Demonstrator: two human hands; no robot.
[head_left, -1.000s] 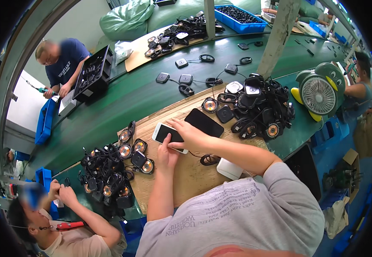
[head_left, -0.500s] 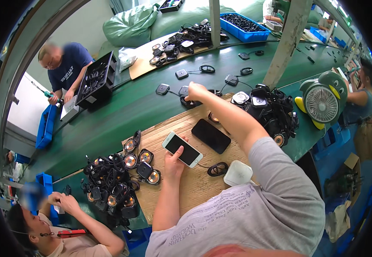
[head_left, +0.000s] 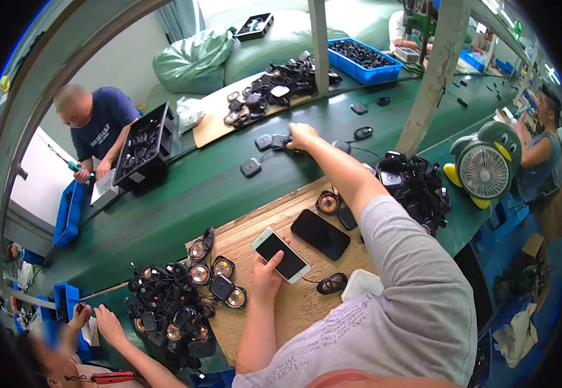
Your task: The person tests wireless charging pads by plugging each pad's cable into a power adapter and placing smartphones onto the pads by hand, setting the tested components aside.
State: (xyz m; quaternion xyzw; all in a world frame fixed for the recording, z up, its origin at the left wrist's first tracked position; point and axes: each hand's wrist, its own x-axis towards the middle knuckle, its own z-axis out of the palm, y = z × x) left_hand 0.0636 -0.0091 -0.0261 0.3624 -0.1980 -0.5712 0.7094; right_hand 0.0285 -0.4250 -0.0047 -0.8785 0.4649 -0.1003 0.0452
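Note:
My left hand (head_left: 268, 277) is closed around a white smartphone (head_left: 281, 256) with a dark screen, thumb lying on its face. From near the phone's lower end a thin cable runs to a black cable coil (head_left: 332, 283) beside a white rounded square block (head_left: 360, 285). My right arm reaches across the green belt. There my right hand (head_left: 303, 136) is closed on a black square charging pad (head_left: 281, 141); its fingertips partly hide the pad's cable. Close to it lie two more black pads (head_left: 263, 142) (head_left: 250, 168). A black smartphone (head_left: 320, 234) rests face up on the cardboard (head_left: 294, 310).
Heaps of black cabled pads, some showing copper coils, lie left (head_left: 171, 304) and right (head_left: 416, 187). A penguin-shaped fan (head_left: 486, 169) stands at right. Across the belt are a black crate (head_left: 144, 145) and a blue bin (head_left: 365, 68). Co-workers sit at left and far right.
My right hand has shifted slightly away from me across the belt, bringing a pad up beside another one. The left hand still holds the white smartphone. The whole view has tilted a little.

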